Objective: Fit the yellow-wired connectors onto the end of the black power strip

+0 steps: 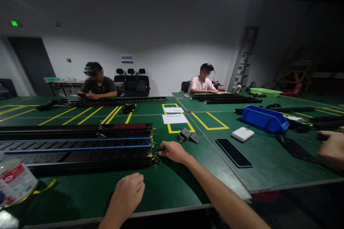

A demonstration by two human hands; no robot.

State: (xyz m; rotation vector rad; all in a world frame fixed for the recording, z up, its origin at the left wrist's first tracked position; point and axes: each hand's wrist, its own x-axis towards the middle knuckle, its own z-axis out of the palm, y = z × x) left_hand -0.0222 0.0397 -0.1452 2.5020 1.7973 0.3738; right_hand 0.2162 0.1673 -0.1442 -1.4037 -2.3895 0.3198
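Observation:
Several long black power strips with red switches lie side by side on the green table, running off to the left. My right hand reaches to their right end, its fingertips pinched on a small black end piece where yellow wires stick out. My left hand rests nearer to me on the bare table as a loose fist with nothing in it.
Small dark plates, a black phone, a white power bank, a blue bin and paper sheets lie to the right. Another person's hand is at the right edge. Two people sit at the far side. A can stands at left.

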